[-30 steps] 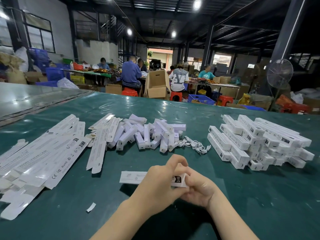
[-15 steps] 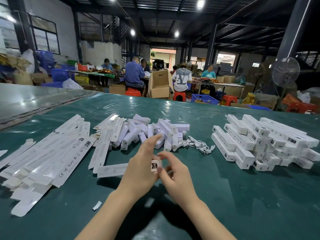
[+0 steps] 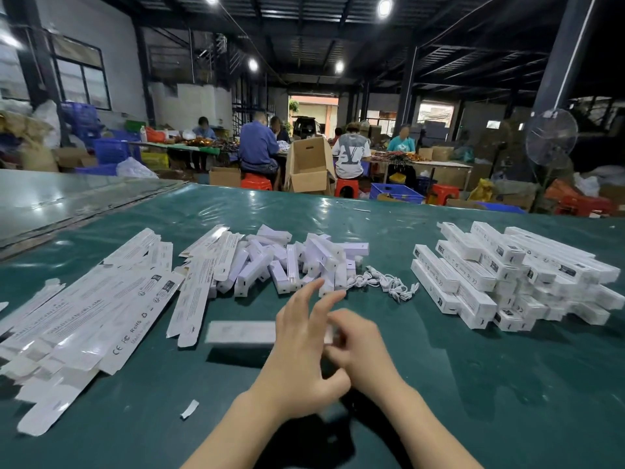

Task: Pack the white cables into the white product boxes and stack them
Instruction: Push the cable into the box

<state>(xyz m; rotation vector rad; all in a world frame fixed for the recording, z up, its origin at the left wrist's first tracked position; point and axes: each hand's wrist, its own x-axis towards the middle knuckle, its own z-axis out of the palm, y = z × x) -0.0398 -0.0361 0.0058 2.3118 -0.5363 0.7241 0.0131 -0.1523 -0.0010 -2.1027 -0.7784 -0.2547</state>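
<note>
A person's two bare hands worked above the middle of a green-covered table (image 3: 473, 384), close to its near edge. The right hand (image 3: 362, 346) curled round one end of a long white product box (image 3: 241, 332), held just off the surface (motion blur hid the flap itself). The left hand (image 3: 301, 360) was spread wide in front of the box, fingers straight, gripping nothing that showed. The white cables (image 3: 382, 282) lay loose toward the table's centre, beside a heap of small white boxes (image 3: 294, 262). Flat box blanks (image 3: 84, 316) fanned along the left edge, and a stack of packed boxes (image 3: 507, 275) sat near the right edge. Closing this end well probably meant steadying the box body with the left hand while tucking the flap in squarely.
</note>
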